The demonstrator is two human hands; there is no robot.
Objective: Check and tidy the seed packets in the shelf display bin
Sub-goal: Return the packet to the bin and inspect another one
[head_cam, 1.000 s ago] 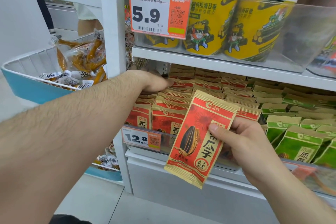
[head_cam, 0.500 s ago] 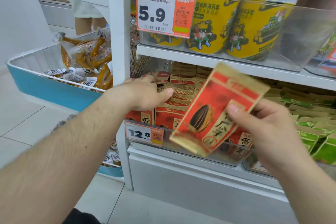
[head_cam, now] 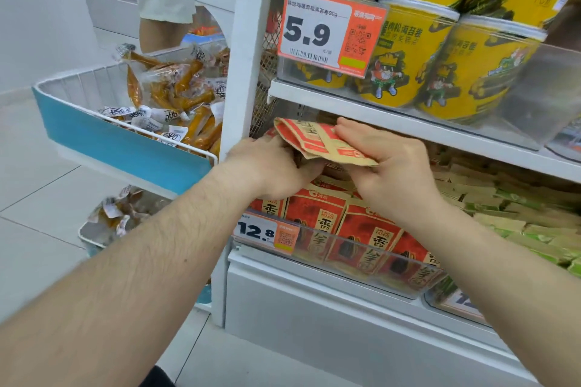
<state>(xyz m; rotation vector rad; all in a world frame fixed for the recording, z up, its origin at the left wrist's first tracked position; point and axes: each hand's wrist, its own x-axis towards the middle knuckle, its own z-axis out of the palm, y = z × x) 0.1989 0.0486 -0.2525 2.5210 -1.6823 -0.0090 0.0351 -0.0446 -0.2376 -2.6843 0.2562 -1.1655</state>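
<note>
A red and tan seed packet (head_cam: 317,138) lies nearly flat above the rows of red seed packets (head_cam: 364,236) standing in the clear display bin (head_cam: 371,273). My right hand (head_cam: 386,163) grips the packet's near right end, fingers on top. My left hand (head_cam: 270,170) holds the packet's left side from below, fingers curled under it. The packet sits just beneath the upper shelf (head_cam: 408,129), at the bin's back left.
Green packets (head_cam: 515,223) fill the bin's right part. Yellow canisters (head_cam: 405,53) stand on the shelf above, behind a 5.9 price tag (head_cam: 327,31). A 12.8 tag (head_cam: 267,232) hangs on the bin front. A blue basket (head_cam: 103,138) of wrapped snacks hangs left. A person's legs (head_cam: 163,28) stand behind.
My right hand has lifted the packet from in front of the bin, laid it flat and moved it up and left over the red rows. My left hand has taken hold of its left side.
</note>
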